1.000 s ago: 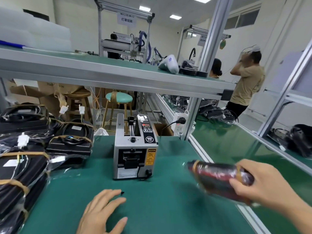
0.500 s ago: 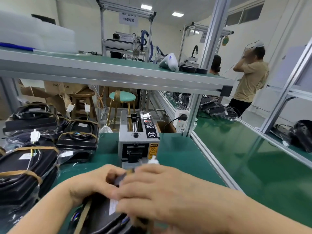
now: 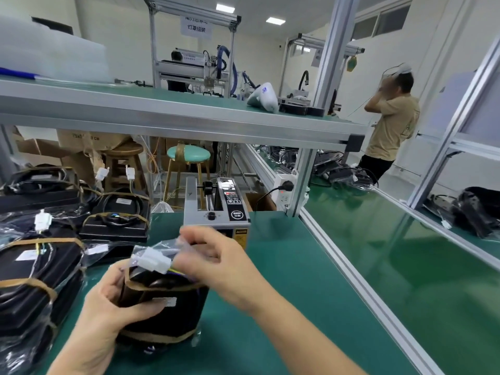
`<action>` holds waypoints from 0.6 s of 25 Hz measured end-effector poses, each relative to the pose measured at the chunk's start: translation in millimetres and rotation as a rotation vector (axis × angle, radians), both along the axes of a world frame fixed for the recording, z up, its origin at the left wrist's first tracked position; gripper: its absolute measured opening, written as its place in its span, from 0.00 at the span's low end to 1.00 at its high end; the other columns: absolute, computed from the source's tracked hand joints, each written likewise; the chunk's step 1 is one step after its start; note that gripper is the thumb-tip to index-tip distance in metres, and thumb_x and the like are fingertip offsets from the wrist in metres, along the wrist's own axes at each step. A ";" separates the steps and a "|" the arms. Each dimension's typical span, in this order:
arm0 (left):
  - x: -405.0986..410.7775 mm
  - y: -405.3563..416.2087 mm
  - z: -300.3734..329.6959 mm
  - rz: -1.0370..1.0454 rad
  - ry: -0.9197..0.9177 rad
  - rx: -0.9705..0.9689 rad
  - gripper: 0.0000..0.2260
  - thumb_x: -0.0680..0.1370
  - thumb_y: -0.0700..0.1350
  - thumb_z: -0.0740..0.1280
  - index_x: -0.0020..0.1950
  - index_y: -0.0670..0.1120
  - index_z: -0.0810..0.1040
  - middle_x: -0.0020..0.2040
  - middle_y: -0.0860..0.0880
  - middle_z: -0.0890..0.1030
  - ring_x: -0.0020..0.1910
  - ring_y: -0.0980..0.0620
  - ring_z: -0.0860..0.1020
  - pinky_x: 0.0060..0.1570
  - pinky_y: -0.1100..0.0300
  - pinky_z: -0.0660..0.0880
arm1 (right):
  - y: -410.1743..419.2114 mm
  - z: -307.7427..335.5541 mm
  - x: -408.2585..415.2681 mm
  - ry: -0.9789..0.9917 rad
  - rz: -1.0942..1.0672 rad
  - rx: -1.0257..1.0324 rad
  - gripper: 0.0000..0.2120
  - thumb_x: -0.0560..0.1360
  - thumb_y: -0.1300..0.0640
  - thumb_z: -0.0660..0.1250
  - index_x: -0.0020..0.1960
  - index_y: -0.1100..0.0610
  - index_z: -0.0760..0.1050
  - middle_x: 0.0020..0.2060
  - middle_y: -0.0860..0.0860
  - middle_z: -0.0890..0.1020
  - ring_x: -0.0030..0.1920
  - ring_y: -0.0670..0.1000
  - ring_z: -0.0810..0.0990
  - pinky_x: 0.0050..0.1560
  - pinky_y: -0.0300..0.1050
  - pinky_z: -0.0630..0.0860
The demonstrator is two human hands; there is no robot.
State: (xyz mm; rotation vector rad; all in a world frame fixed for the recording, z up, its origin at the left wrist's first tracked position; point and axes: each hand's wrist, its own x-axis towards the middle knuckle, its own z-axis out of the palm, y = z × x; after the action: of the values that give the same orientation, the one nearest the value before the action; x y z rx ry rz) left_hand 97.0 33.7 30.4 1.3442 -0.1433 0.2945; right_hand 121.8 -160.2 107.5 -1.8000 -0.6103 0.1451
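Black bundle (image 3: 162, 307) | left hand (image 3: 108, 309) grip clasps it | right hand (image 3: 219, 263) grip pinches plastic wrap (image 3: 162, 246)

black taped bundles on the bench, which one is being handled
The bundle at front centre: the left hand grips its side, the right hand pinches its clear bag by the white connector. The other bundles lie piled at left, untouched.

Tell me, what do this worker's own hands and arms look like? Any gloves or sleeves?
No gloves: the left hand and right hand are bare, with no ring, watch or wristband visible. The left forearm and right forearm are bare too; no sleeve is in view.
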 end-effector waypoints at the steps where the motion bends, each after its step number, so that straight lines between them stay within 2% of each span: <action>1: -0.9 -1.4 -1.0 0.022 0.012 -0.046 0.31 0.50 0.34 0.77 0.53 0.46 0.81 0.48 0.42 0.84 0.45 0.51 0.83 0.45 0.63 0.79 | 2.5 -4.6 0.2 -0.068 0.029 -0.023 0.30 0.67 0.47 0.77 0.67 0.46 0.72 0.59 0.39 0.77 0.61 0.40 0.76 0.65 0.41 0.71; 2: -3.0 -2.5 -1.6 0.039 0.023 -0.078 0.31 0.51 0.34 0.76 0.53 0.46 0.80 0.48 0.42 0.84 0.45 0.50 0.83 0.45 0.63 0.79 | 4.5 -10.6 1.2 -0.171 0.044 -0.041 0.33 0.65 0.52 0.79 0.68 0.47 0.72 0.62 0.40 0.75 0.64 0.39 0.74 0.67 0.39 0.69; 3: -5.3 -4.1 -1.4 0.048 0.032 -0.097 0.30 0.51 0.33 0.76 0.53 0.45 0.80 0.49 0.41 0.84 0.46 0.49 0.82 0.46 0.62 0.79 | 5.0 -15.9 2.8 -0.274 0.038 -0.035 0.31 0.66 0.57 0.79 0.67 0.51 0.74 0.62 0.43 0.76 0.64 0.40 0.74 0.67 0.38 0.69; 5: -11.2 -2.6 0.7 0.045 0.028 -0.080 0.30 0.52 0.32 0.78 0.53 0.44 0.78 0.48 0.40 0.84 0.47 0.46 0.81 0.47 0.61 0.79 | 10.9 -21.9 2.6 -0.370 0.019 0.056 0.21 0.68 0.61 0.76 0.60 0.55 0.79 0.59 0.46 0.79 0.62 0.40 0.76 0.63 0.34 0.69; 7: -15.1 0.7 5.8 0.023 -0.011 -0.004 0.32 0.53 0.34 0.81 0.54 0.43 0.76 0.47 0.43 0.83 0.48 0.45 0.81 0.50 0.59 0.77 | 17.0 -22.5 1.8 -0.332 0.037 0.162 0.15 0.69 0.61 0.73 0.55 0.54 0.82 0.56 0.45 0.82 0.59 0.42 0.78 0.59 0.33 0.71; 9: -16.8 7.0 12.6 0.005 -0.054 0.091 0.32 0.54 0.41 0.81 0.56 0.46 0.76 0.50 0.44 0.83 0.50 0.46 0.81 0.52 0.56 0.77 | 22.7 -19.6 0.8 -0.280 0.072 0.195 0.11 0.70 0.61 0.72 0.51 0.53 0.84 0.53 0.46 0.84 0.56 0.44 0.80 0.56 0.35 0.73; 11: -18.5 13.3 15.5 -0.015 -0.066 0.155 0.30 0.55 0.43 0.81 0.56 0.49 0.78 0.51 0.44 0.83 0.50 0.47 0.81 0.52 0.57 0.77 | 23.7 -14.2 2.1 -0.115 0.112 0.249 0.07 0.70 0.60 0.71 0.45 0.51 0.86 0.47 0.48 0.85 0.50 0.45 0.82 0.52 0.37 0.75; 13: -21.7 15.1 15.4 -0.024 -0.044 0.174 0.29 0.53 0.42 0.81 0.53 0.50 0.79 0.48 0.45 0.83 0.46 0.49 0.81 0.49 0.61 0.77 | 24.8 -9.3 7.6 -0.005 0.055 0.253 0.06 0.70 0.58 0.71 0.40 0.48 0.85 0.39 0.48 0.85 0.41 0.46 0.81 0.45 0.39 0.77; 15: -25.4 14.7 11.4 -0.015 -0.043 0.217 0.29 0.53 0.42 0.81 0.51 0.53 0.79 0.46 0.46 0.83 0.44 0.52 0.81 0.46 0.63 0.77 | 27.5 -9.1 14.1 0.003 -0.084 0.199 0.08 0.73 0.60 0.72 0.38 0.49 0.84 0.31 0.48 0.83 0.33 0.46 0.78 0.38 0.39 0.76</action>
State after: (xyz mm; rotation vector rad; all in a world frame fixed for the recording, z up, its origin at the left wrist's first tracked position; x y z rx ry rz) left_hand 71.6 48.4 41.8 1.5516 -0.2260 0.3018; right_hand 135.9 -132.7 98.4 -1.6289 -0.5268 0.0290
